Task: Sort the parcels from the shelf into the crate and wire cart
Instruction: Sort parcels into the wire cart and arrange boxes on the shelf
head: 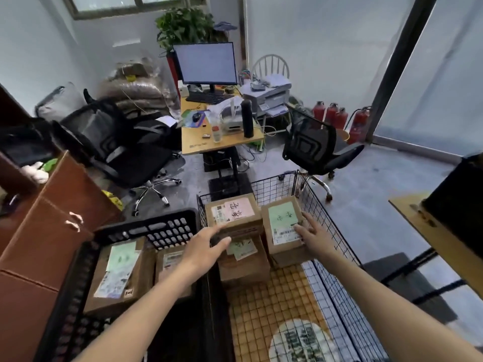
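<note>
A cluttered office floor is holding a black crate [146, 231] with two parcels beside a wire cart [337, 259]. Both hands are reaching in with fingers spread, gripping nothing: the left hand [202, 248] touching the pink-labelled parcel [234, 214], the right hand [315, 231] resting on the green-labelled parcel [283, 226]. A desk [222, 142] is standing behind.

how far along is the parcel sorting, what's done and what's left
Done: two parcels lie in the black crate, and the wire cart holds at least three, one with a pink label.

In hand: the left hand and right hand, both open, reach over the cart beside the green-label parcel.

Left: the shelf is out of view, so what remains cannot be told.
</note>
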Action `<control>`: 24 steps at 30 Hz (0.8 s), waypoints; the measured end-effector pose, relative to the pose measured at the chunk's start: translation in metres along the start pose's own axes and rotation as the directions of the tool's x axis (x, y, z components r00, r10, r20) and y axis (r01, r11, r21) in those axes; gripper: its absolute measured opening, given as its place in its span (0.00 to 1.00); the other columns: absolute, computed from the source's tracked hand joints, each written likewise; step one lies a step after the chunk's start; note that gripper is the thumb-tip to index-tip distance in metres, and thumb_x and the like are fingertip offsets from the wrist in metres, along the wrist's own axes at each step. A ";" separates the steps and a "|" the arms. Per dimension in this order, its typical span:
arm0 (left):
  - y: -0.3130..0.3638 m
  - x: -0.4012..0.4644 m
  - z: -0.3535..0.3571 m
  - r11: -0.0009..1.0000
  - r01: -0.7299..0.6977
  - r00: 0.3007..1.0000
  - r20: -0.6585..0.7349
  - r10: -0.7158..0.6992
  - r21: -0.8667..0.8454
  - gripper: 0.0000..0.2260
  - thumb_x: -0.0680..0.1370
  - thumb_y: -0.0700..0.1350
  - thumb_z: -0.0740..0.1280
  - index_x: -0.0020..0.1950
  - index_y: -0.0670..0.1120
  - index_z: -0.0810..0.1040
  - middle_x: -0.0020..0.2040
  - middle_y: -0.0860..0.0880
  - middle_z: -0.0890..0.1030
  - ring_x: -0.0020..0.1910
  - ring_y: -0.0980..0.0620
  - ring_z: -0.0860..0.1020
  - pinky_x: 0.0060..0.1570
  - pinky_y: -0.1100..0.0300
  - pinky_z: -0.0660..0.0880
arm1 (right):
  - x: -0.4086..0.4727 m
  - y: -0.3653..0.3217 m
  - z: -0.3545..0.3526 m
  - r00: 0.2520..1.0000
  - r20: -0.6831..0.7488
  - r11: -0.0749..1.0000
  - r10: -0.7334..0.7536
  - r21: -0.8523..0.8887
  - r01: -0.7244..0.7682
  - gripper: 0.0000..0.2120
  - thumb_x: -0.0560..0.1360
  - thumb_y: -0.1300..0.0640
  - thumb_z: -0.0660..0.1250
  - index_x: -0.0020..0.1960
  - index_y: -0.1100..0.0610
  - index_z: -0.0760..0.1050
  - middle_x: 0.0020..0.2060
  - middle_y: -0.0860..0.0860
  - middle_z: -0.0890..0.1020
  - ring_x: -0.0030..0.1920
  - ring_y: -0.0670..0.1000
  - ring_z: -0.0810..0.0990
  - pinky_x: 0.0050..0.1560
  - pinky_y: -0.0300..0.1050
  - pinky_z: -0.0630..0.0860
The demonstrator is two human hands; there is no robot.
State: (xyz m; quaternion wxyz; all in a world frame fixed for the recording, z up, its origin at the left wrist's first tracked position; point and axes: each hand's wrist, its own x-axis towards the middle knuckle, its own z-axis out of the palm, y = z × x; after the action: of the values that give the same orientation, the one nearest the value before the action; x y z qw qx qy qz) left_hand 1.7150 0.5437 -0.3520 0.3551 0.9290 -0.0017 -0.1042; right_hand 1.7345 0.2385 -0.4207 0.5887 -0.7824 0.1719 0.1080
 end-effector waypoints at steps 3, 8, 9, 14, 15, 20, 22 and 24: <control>-0.006 0.021 0.007 1.000 0.000 1.000 -0.004 0.000 -0.003 0.21 0.81 0.57 0.68 0.74 0.57 0.73 0.71 0.55 0.75 0.68 0.54 0.73 0.67 0.52 0.73 | 0.033 0.014 0.000 1.000 0.029 1.000 0.006 -0.027 -0.006 0.33 0.72 0.36 0.70 0.74 0.31 0.63 0.62 0.51 0.80 0.58 0.55 0.81 0.61 0.63 0.77; 0.000 0.050 0.015 0.991 -0.121 0.992 0.031 0.119 0.057 0.21 0.81 0.56 0.67 0.74 0.57 0.72 0.72 0.57 0.74 0.68 0.57 0.72 0.67 0.53 0.72 | 0.052 0.019 -0.001 0.997 0.055 0.992 -0.062 -0.103 0.068 0.28 0.81 0.48 0.65 0.78 0.38 0.60 0.68 0.49 0.76 0.60 0.52 0.80 0.57 0.63 0.81; 0.001 0.054 0.017 0.988 -0.137 0.990 0.038 0.135 0.073 0.22 0.81 0.56 0.67 0.75 0.58 0.71 0.72 0.57 0.73 0.70 0.56 0.71 0.68 0.52 0.71 | 0.050 0.018 -0.002 0.995 0.038 0.986 -0.097 -0.131 0.102 0.28 0.82 0.48 0.65 0.78 0.38 0.59 0.68 0.49 0.76 0.60 0.50 0.80 0.56 0.61 0.82; 0.008 0.071 0.029 0.952 -0.219 0.975 0.073 0.208 0.212 0.23 0.81 0.57 0.67 0.76 0.59 0.70 0.77 0.56 0.67 0.76 0.52 0.64 0.73 0.48 0.67 | 0.040 0.032 -0.001 0.957 0.112 0.700 -0.269 -0.660 0.274 0.43 0.73 0.32 0.69 0.81 0.41 0.54 0.82 0.43 0.50 0.80 0.49 0.52 0.76 0.60 0.59; 0.010 0.074 0.031 0.933 -0.242 0.970 0.087 0.227 0.267 0.24 0.81 0.57 0.67 0.76 0.59 0.68 0.78 0.55 0.65 0.78 0.52 0.63 0.75 0.48 0.65 | 0.039 0.032 0.000 0.946 0.171 0.611 -0.277 -0.728 0.311 0.44 0.71 0.28 0.67 0.81 0.39 0.54 0.82 0.43 0.48 0.81 0.49 0.49 0.78 0.58 0.52; 0.009 0.085 0.040 0.846 -0.280 0.960 0.145 0.240 0.453 0.29 0.80 0.59 0.66 0.80 0.58 0.62 0.81 0.52 0.60 0.80 0.49 0.57 0.78 0.50 0.56 | 0.057 0.022 -0.002 0.942 0.252 0.492 -0.223 -0.805 0.332 0.40 0.74 0.27 0.61 0.81 0.39 0.54 0.83 0.46 0.46 0.82 0.52 0.43 0.75 0.52 0.39; 0.006 0.089 0.043 0.832 -0.265 0.964 0.158 0.215 0.487 0.30 0.81 0.58 0.66 0.81 0.58 0.61 0.82 0.51 0.58 0.81 0.48 0.56 0.78 0.50 0.55 | 0.065 0.020 -0.005 0.940 0.262 0.463 -0.217 -0.821 0.335 0.40 0.76 0.28 0.60 0.82 0.40 0.52 0.83 0.47 0.43 0.82 0.53 0.41 0.73 0.51 0.36; 0.001 0.094 0.046 0.814 -0.260 0.965 0.174 0.197 0.519 0.30 0.81 0.58 0.66 0.81 0.58 0.60 0.82 0.51 0.57 0.81 0.48 0.55 0.78 0.51 0.54 | 0.074 0.021 -0.007 0.942 0.269 0.465 -0.203 -0.820 0.334 0.40 0.76 0.29 0.59 0.82 0.40 0.50 0.82 0.47 0.41 0.82 0.52 0.39 0.73 0.51 0.35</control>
State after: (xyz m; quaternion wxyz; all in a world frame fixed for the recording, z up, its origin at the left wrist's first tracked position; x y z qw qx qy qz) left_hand 1.7979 0.5061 -0.4027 0.0899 0.9767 -0.1621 -0.1080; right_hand 1.7934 0.2164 -0.4648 0.1455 -0.9775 -0.0688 0.1364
